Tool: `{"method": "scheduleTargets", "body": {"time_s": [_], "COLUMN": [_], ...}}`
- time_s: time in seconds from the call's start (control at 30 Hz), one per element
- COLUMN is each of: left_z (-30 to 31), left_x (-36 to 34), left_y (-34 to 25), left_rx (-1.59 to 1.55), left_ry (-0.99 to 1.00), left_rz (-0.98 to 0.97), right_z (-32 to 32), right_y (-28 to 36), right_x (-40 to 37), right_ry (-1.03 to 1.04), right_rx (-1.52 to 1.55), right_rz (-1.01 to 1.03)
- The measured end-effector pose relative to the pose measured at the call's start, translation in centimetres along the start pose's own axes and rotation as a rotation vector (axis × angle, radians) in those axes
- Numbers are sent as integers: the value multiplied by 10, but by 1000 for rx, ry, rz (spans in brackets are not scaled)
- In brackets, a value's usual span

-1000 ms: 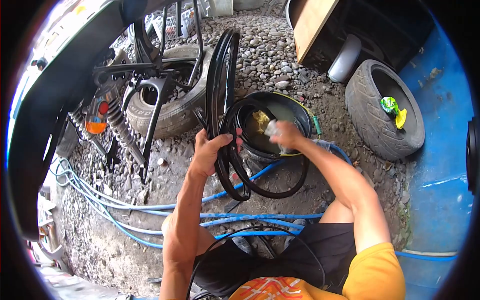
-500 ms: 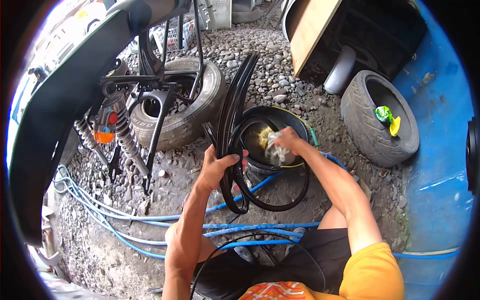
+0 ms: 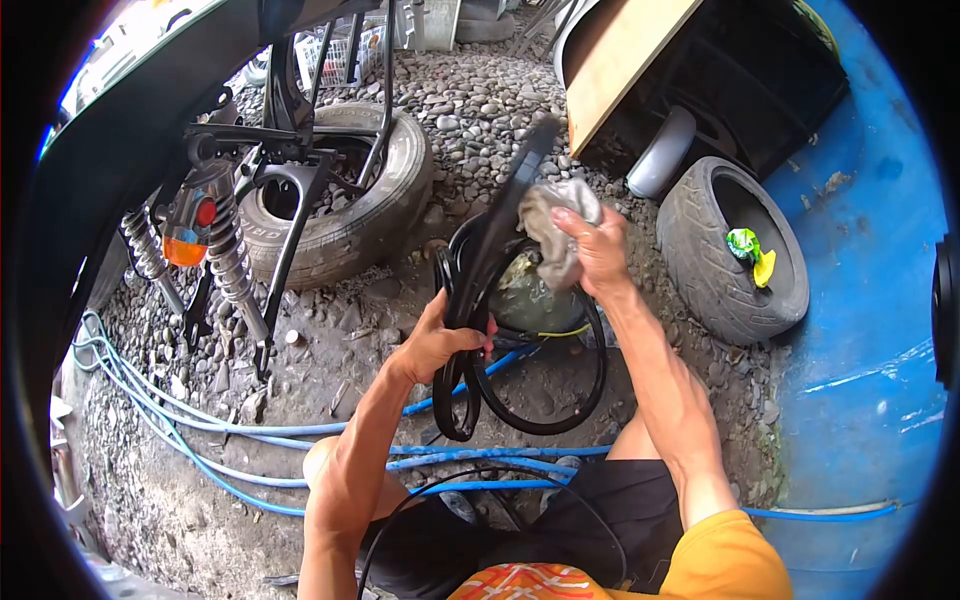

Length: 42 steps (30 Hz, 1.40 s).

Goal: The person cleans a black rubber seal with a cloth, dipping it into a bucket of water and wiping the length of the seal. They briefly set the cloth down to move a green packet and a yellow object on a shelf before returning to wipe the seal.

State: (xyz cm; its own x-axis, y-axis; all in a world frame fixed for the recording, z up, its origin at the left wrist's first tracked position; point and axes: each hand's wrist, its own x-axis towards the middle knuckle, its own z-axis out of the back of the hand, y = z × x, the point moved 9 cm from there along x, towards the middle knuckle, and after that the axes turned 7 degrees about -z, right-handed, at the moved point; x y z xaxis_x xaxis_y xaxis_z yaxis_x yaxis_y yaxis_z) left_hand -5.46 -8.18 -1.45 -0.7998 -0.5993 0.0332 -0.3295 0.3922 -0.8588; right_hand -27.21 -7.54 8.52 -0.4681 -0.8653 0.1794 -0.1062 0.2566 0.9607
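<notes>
Black strips [image 3: 487,250], looped in a long bundle, are clamped in my left hand [image 3: 440,340], my thumb lying across the front and fingertips showing on the far side. Above my grip the bundle rises, leaning right, its top end blurred; below, it bends into a narrow loop, while a wide loop curves round to the right. My right hand [image 3: 600,250] is closed on a wet-looking greyish cloth [image 3: 548,225], bunched just beside the upper strips; I cannot tell whether they touch.

Behind the strips, on the ground, a black bucket [image 3: 557,334] with a yellow line near its rim holds murky grey-green water [image 3: 540,305] and a pale yellowish lump [image 3: 520,266], partly hidden. To the right, a worn tyre [image 3: 688,250] cups a crumpled green-and-yellow wrapper [image 3: 742,243], its print too small to read. At upper left, another tyre [image 3: 395,215] bears raised letters on its sidewall, not readable in full. Beyond it sits a white basket [image 3: 368,52], its contents unclear.
</notes>
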Motion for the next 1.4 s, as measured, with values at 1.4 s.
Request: {"method": "scheduleTargets", "body": {"time_s": [1.4], "left_z": [6], "left_x": [-6], "left_y": [8], "left_rx": [284], "left_ry": [29], "left_rz": [-62], "right_z": [-105], "right_y": [-13], "right_x": [-95], "right_ry": [361], "right_rx": [-889], "right_rz": [612]}}
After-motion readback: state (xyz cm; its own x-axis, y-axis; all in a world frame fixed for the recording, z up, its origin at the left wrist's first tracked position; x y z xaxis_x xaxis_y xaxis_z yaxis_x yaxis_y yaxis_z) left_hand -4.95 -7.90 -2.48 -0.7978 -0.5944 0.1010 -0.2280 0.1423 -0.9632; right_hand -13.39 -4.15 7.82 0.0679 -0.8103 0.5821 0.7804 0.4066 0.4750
